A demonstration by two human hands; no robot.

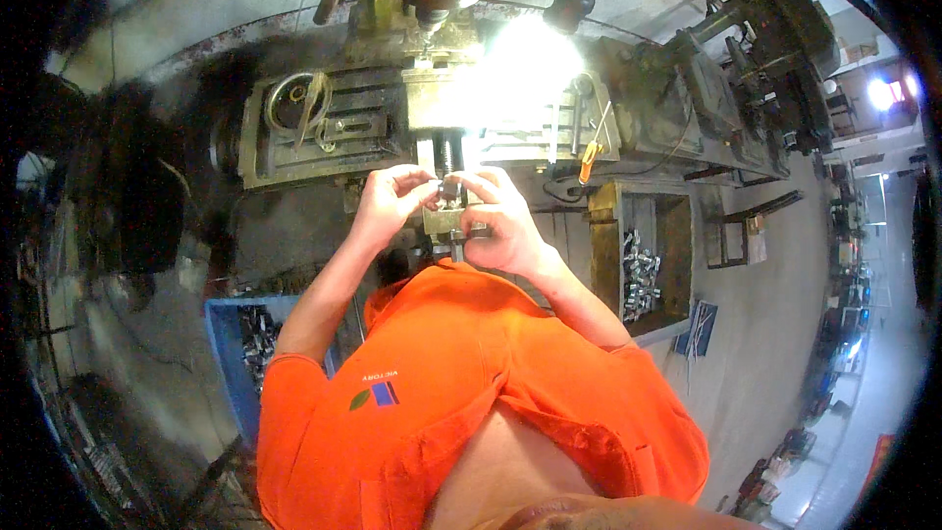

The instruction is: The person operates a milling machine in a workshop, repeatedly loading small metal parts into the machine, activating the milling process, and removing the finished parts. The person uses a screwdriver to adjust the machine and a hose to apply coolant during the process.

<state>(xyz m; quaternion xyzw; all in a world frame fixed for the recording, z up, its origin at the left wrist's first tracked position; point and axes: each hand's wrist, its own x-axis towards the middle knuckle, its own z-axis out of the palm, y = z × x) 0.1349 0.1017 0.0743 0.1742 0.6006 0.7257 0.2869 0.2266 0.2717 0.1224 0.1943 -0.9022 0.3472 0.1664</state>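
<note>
Left hand seems to pinch a small metal part near the vise screw; right hand half-curled just beside it, can't tell its grip. Part could drop if that pinch slips.

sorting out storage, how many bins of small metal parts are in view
2: a blue bin on the left, partly hidden, and a brownish box on the right. More could be hidden in the dark edges of the picture.
</note>
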